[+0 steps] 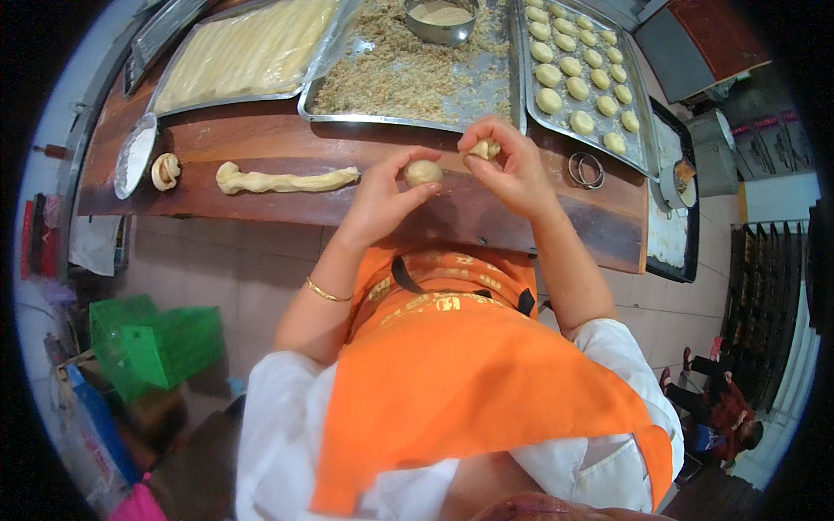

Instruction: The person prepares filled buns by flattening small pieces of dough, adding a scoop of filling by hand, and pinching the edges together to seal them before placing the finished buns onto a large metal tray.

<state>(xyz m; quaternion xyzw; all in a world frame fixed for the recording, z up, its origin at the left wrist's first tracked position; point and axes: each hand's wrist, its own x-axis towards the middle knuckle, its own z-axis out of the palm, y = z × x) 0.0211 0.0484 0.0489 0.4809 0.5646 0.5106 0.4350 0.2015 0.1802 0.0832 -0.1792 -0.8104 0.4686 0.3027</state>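
Observation:
A round dough ball (423,173) rests between the thumb and fingers of my left hand (388,193), just over the front of the wooden table. Beside it, my right hand (519,171) pinches a small torn-looking piece of dough (486,149) between thumb and fingertips. Left of my hands, a long rope of dough (287,181) lies along the table. Past my fingers is a tray of crumbly filling (391,87), with a round metal bowl (441,19) standing in it. To the right, rows of flattened dough rounds (577,88) sit on a metal tray.
A film-covered tray of long dough strips (252,52) stands at the back left. A bowl of white flour (136,158) and a small cup-like thing (165,172) are at the table's left end. Two metal rings (586,171) lie at right. A person (725,408) sits far right.

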